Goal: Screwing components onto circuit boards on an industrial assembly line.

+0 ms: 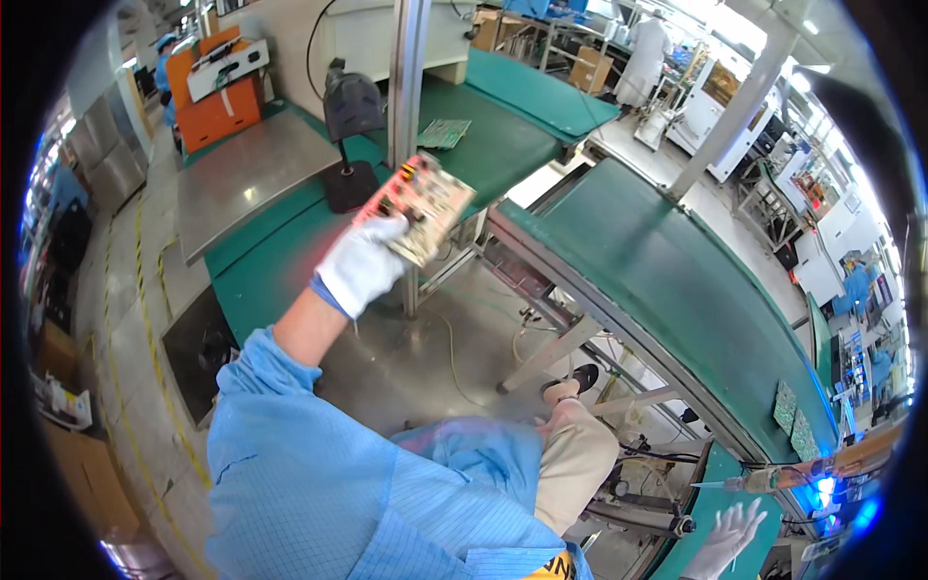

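My left hand (362, 266), in a white glove with a blue sleeve, is raised and grips a pale circuit board (425, 198) with orange and red parts on it. The board is held out just right of a black scanner on a stand (350, 116), with a red glow on the glove. My right hand (727, 539), also in a white glove, is low at the right with fingers spread over a green work surface and holds nothing. A hand tool with a metal tip (773, 477) lies just above it.
A green conveyor belt (667, 261) runs diagonally at the right, with two green boards (793, 420) near its end. Another green board (443, 132) lies on the green table behind the scanner. A metal table (242, 174) stands to the left. People work in the far background.
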### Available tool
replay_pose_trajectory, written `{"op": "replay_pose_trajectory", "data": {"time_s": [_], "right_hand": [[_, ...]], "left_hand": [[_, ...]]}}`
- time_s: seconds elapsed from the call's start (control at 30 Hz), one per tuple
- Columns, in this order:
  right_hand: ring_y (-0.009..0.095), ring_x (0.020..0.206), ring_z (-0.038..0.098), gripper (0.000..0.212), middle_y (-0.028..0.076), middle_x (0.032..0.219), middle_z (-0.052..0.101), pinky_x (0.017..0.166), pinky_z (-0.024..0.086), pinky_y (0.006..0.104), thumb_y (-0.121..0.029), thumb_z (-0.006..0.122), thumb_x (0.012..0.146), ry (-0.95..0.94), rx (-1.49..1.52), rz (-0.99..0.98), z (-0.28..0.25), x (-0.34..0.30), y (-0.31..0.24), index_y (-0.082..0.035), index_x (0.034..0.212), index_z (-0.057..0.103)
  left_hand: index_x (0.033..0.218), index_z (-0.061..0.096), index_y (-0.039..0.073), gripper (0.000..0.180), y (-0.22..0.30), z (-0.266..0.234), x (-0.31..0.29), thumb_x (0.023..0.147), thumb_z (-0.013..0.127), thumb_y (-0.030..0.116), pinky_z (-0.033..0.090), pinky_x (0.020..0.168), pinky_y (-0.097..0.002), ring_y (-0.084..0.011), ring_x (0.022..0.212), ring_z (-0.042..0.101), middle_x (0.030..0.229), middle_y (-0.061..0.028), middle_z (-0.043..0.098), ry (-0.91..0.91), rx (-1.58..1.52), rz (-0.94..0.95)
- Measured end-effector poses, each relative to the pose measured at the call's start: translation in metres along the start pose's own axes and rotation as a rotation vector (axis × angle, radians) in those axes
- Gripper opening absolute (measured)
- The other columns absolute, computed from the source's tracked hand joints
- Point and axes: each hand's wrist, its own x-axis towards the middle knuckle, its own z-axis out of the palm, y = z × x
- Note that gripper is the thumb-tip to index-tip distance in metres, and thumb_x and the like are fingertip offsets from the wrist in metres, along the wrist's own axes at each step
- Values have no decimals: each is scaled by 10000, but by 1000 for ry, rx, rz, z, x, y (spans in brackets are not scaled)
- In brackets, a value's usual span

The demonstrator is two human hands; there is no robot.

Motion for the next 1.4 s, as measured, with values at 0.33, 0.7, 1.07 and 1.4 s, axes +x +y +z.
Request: {"op": "replay_pose_trajectory", "data": {"time_s": [0.33, 0.7, 1.07, 1.4], "right_hand": [[136, 893, 573, 506, 82, 1194, 529, 774, 493, 245, -284, 375, 1019, -62, -272, -365, 74, -30, -2, -88, 1481, 306], [70, 476, 430, 511, 17, 707, 505, 358, 369, 192, -298, 375, 1024, -413, 54, -349, 113, 1, 14, 72, 1375, 406], [69, 511, 458, 485, 72, 808, 576, 410, 387, 169, -242, 373, 1023, -407, 60, -464, 122, 2, 21, 86, 1380, 392], [61, 443, 481, 544, 116, 857, 651, 387, 373, 176, -330, 324, 1034, -353, -341, -599, 123, 5, 30, 89, 1374, 392]], "left_hand": [[1395, 402, -12, 605, -163, 90, -2, 823, 588, -80, 449, 1036, -393, -261, 1188, 569, 1319, -166, 556, -456, 87, -658], [1346, 468, -9, 525, -267, 112, -6, 856, 649, 41, 479, 885, -239, -107, 1021, 599, 1182, -63, 630, -734, 454, -820], [1401, 404, 7, 647, -294, 149, -49, 819, 685, 39, 415, 1004, -286, -147, 1159, 537, 1253, -75, 592, -723, 364, -931], [1390, 410, 8, 585, -284, 145, -44, 865, 659, 78, 454, 963, -291, -154, 1136, 557, 1231, -86, 595, -758, 523, -1014]]}}
